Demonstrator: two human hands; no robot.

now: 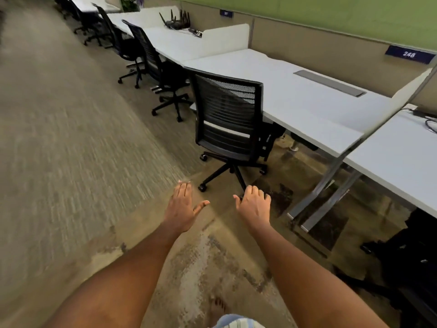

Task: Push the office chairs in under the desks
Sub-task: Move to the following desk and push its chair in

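A black mesh-backed office chair [228,114] stands at the nearest white desk [295,95], its seat partly under the desktop and its wheeled base out on the carpet. Both my arms reach forward toward it. My left hand [182,204] is flat with fingers apart and holds nothing. My right hand [254,204] has its fingers curled loosely downward, empty, just in front of the chair's base. Neither hand touches the chair. Further chairs [163,67] stand along the desk row at the back left.
A second desk [399,157] sits at the right with another dark chair [411,256] below it. Grey metal desk legs [324,197] stand close to my right hand. A black router [176,21] rests on a far desk. Carpet stretches left.
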